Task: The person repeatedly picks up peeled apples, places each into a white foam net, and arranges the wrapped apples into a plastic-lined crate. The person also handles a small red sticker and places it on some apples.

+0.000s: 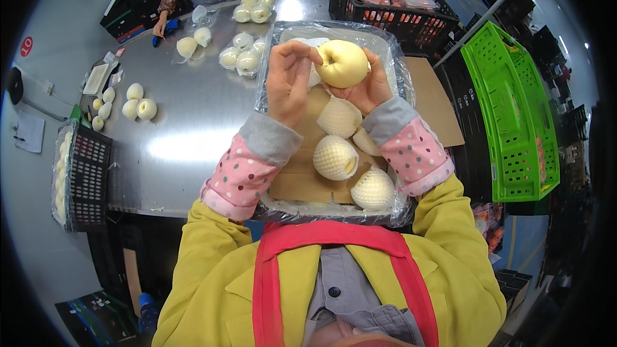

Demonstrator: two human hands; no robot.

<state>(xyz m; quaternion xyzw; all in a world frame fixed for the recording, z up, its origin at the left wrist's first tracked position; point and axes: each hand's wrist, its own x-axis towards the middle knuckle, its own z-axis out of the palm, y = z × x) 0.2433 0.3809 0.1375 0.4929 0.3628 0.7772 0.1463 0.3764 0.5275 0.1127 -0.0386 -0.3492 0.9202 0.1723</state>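
Note:
A bare pale yellow apple or pear (343, 64) is held up over a plastic-lined crate (407, 79). My right hand (370, 87) grips it from below and the right side. My left hand (292, 79) is at its left side, thumb and fingers bent, fingertips close to or touching the skin; whether they press on it cannot be told. Below the hands, several fruits in white foam nets lie on brown cardboard (289, 173), among them one netted fruit (336, 157) and another near the crate's front right corner (372, 189). More white foam netting shows behind the held fruit.
The steel table (193, 106) carries clear packs of netted fruit (245, 53) and three loose netted fruits (146, 109). A black crate (395, 17) with packaged goods stands behind, a green crate (511, 120) at right, a black basket (91, 178) at left. Across the table, a co-worker holds a fruit.

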